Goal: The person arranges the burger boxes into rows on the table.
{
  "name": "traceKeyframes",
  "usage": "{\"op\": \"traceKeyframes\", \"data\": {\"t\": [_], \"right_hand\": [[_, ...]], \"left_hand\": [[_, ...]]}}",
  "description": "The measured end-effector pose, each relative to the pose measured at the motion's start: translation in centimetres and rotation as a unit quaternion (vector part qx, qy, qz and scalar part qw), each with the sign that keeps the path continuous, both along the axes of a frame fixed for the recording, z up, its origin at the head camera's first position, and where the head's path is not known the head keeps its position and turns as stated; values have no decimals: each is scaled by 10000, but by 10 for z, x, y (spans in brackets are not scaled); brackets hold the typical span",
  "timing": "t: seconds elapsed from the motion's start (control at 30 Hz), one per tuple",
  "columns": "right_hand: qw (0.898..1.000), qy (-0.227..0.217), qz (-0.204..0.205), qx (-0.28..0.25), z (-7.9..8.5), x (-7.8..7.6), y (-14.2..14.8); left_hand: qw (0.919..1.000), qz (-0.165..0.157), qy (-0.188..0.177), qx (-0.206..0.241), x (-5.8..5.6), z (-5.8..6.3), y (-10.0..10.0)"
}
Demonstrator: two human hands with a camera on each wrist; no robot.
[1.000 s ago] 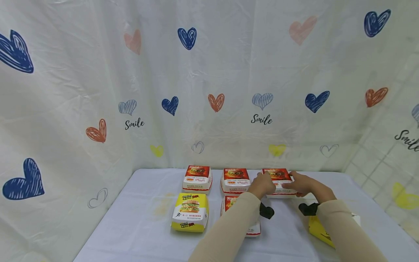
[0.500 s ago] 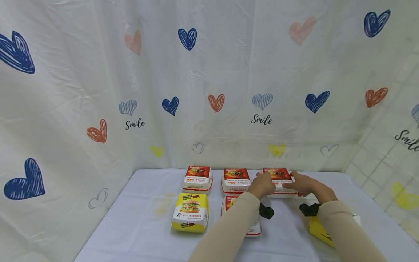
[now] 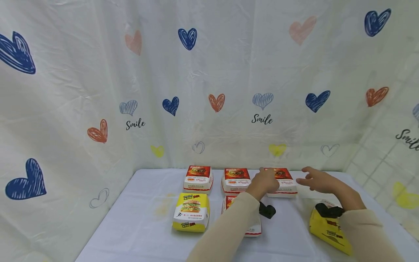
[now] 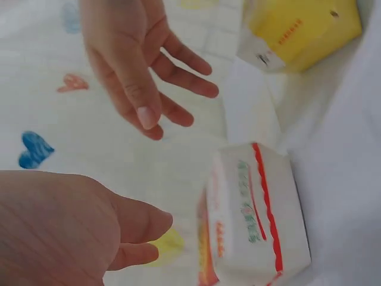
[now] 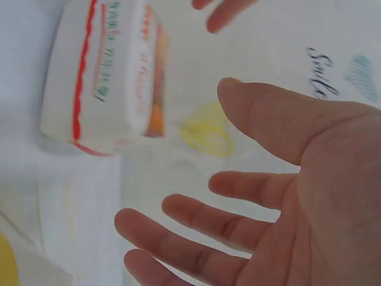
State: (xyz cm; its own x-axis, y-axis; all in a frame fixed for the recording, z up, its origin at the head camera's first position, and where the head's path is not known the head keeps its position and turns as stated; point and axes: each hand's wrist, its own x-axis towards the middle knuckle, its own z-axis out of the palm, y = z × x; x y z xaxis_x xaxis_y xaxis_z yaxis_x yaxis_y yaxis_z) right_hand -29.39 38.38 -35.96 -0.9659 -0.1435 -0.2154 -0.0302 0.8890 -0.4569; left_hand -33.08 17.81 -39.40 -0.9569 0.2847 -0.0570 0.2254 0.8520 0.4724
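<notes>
A red-and-white burger box (image 3: 285,185) sits at the back right of the table, its lid printed with a burger. My left hand (image 3: 266,181) hovers at the box's left edge and covers part of it; in the left wrist view, the thumb and a finger are apart from the box (image 4: 256,217). To the right of the box, my right hand (image 3: 320,180) is held in the air with spread fingers. The right wrist view shows a gap between this hand (image 5: 262,202) and the box (image 5: 101,77). Both hands hold nothing.
Two more red-and-white burger boxes, one left (image 3: 198,179) and one middle (image 3: 235,180), complete the back row. In front stand a yellow burger box (image 3: 190,213) and a red-and-white one (image 3: 253,230) partly behind my left sleeve. A tilted yellow box (image 3: 327,230) lies under my right wrist.
My right hand has let go of the back right box and moved right, spreading its fingers. The left hand has lifted slightly off it. The boxes stay in place.
</notes>
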Motion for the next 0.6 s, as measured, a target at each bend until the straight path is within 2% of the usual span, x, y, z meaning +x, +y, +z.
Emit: {"op": "traceKeyframes", "data": {"t": [0.13, 0.23, 0.33, 0.43, 0.53, 0.6], "right_hand": [[9990, 426, -48, 150, 5, 23, 17], [9971, 732, -137, 140, 3, 40, 32], [9951, 973, -187, 55, -6, 53, 49], [9941, 1041, -308, -22, -18, 61, 67], [9950, 879, -479, -51, -31, 65, 81], [9961, 637, -605, -66, -37, 67, 88]], "left_hand": [[9973, -338, 527, 395, 14, 8, -3], [9877, -661, 1121, 868, 28, 10, -4], [9766, -858, 1455, 1334, 43, 7, -1], [9687, -975, 1433, 1775, 59, 1, 4], [9656, -1106, 1205, 2021, 74, -5, 9], [9657, -1205, 1068, 2035, 82, -10, 14]]}}
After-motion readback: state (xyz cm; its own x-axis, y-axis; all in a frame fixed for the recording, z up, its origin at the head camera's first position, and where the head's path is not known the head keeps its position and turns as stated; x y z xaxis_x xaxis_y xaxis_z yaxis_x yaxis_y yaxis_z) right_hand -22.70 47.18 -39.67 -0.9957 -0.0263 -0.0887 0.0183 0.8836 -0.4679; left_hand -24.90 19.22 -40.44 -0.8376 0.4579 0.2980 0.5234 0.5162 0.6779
